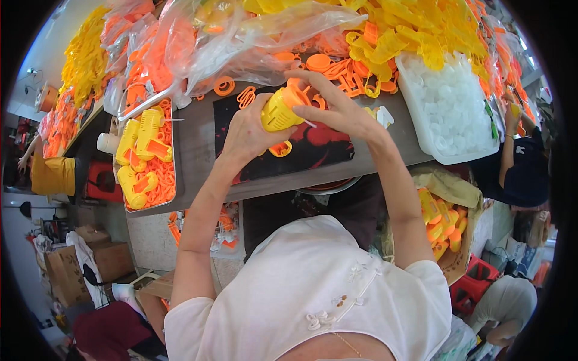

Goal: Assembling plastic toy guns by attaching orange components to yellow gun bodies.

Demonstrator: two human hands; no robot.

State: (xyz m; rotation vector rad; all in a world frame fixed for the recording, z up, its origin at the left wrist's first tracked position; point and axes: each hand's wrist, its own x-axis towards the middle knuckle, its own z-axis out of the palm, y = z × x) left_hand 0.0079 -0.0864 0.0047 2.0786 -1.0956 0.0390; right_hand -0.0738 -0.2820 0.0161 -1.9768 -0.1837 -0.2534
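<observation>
Both forearms reach up from below and lean inward, wrists meeting over the table, and here's the action between them! The left hand (245,131) comes in low with its back to us, fingers wrapped around the lower end of a yellow casing (277,114), some of the tips tucked out of sight. Across comes the right hand (342,113), wrist bent toward the left, index arched high over the orange ring (295,93) on the casing's end, thumb beneath, the two well spread; whether they actually pinch it, I can't tell.

And the casing's line? It's a slant: long axis from lower left to upper right, orange end pointing up toward the right fingers. It's held above the dark red-and-black mat (265,170), with an orange-and-yellow piece (280,149) just below; whether the two join isn't clear.

Now the edges: the grey table (195,141) ends just short of the person's lap, its near rim running under the forearms. Bare tabletop shows left of the mat, up to the left tray (175,180) of yellow and orange parts, and right of it, toward the white tray (415,129) of clear pieces. Beyond the hands it's tight: loose orange parts (352,75) and a clear plastic bag (241,51) crowd the far side.
</observation>
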